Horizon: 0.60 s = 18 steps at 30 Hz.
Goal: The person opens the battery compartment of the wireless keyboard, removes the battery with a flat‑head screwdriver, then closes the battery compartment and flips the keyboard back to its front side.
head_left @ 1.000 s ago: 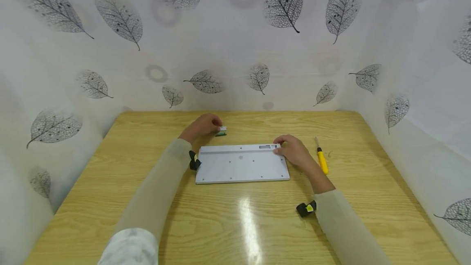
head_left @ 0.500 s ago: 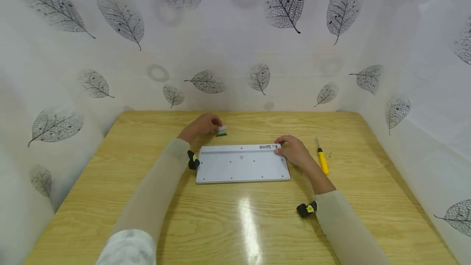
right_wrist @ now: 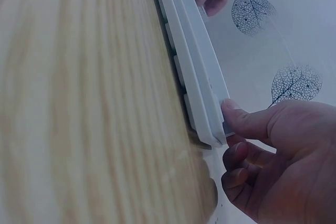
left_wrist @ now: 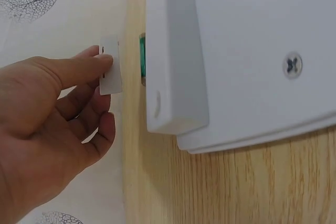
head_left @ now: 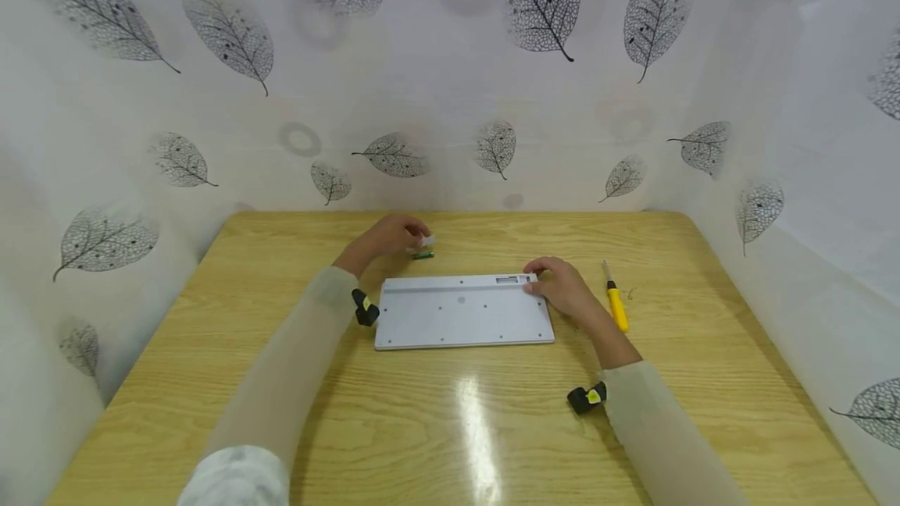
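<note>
A white keyboard [head_left: 457, 322] lies face down on the wooden table, its screw-dotted underside up and a battery slot [head_left: 507, 280] uncovered near its far right corner. Beyond its far left edge, my left hand [head_left: 394, 236] pinches a small white battery cover [left_wrist: 112, 81] between thumb and fingertips, off the keyboard. Just by that hand, a green battery [head_left: 423, 255] lies on the table; in the left wrist view the keyboard partly hides it. My right hand [head_left: 562, 289] grips the keyboard's far right corner, thumb on the underside and fingers at the edge.
A screwdriver [head_left: 616, 307] with a yellow handle lies to the right of the right hand. The wooden table [head_left: 394, 412] reaches back to a pale leaf-patterned curtain [head_left: 436, 100], which also hangs along both sides.
My left hand has lifted slightly and turned the battery cover a little. The right hand keeps its grip, and the keyboard, battery and screwdriver stay put.
</note>
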Tool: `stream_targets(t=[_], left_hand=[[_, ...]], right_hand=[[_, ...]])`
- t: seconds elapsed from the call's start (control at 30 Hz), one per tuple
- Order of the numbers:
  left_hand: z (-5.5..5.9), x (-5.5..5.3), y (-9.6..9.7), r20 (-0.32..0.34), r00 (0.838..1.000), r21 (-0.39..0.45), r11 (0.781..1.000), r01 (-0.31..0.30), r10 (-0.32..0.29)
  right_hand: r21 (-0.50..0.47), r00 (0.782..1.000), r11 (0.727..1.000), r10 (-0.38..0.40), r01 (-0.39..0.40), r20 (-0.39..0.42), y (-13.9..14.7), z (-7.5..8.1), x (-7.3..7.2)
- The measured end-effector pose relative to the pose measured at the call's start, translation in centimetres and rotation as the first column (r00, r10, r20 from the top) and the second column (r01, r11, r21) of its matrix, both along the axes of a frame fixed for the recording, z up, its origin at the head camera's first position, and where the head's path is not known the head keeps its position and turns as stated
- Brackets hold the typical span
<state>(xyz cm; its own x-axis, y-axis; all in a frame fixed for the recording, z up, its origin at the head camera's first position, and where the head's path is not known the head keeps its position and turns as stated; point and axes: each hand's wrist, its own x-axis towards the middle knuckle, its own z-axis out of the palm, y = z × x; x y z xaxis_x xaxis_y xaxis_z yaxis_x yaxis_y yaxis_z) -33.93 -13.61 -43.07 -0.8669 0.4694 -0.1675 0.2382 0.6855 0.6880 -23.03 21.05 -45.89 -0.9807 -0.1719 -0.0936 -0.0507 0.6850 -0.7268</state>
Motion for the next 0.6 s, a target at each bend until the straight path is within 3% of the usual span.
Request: stream_targets(t=[0.27, 0.6], left_hand=[[0.6, 0.5, 1.3, 0.033, 0.998, 0.06, 0.997, 0.043, -0.046], [0.8, 1.4, 4.2, 0.015, 0.992, 0.052, 0.991, 0.123, -0.124]], right_hand=[[-0.016, 1.0, 1.0, -0.01, 0.01, 0.008, 0.1, 0.1, 0.2], [-0.029, 1.0, 0.999, -0.012, 0.012, 0.012, 0.0, -0.1, 0.1]])
